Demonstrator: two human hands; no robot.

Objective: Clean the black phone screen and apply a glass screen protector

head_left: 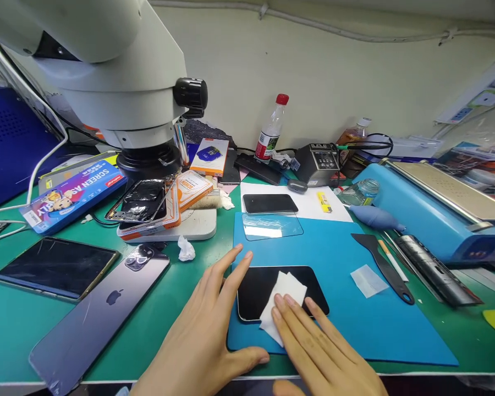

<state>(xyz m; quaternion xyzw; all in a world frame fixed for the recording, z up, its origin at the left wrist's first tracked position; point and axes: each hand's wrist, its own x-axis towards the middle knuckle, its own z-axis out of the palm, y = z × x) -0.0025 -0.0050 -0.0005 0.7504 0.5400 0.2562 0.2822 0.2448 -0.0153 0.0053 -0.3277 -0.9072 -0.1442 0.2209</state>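
Note:
A black-screened phone (251, 291) lies face up near the front of the blue mat. On its screen rests a folded white wipe (291, 286), one corner hanging past the phone's near edge. My right hand (322, 346) presses this wipe down with outstretched fingers lying flat. My left hand (206, 324) is open beside the phone's left end, its fingers spread and nothing in them. Just behind the phone lies a clear glass screen sheet (272, 226). Farther back, a second dark phone (270, 203) sits on white paper.
A microscope (119, 99) stands at the back left. In front of it lie a purple phone (103, 308) and a dark tablet-like device (55, 267). At right are a black spatula (383, 267), a blue air blower (375, 217) and a blue machine (429, 209).

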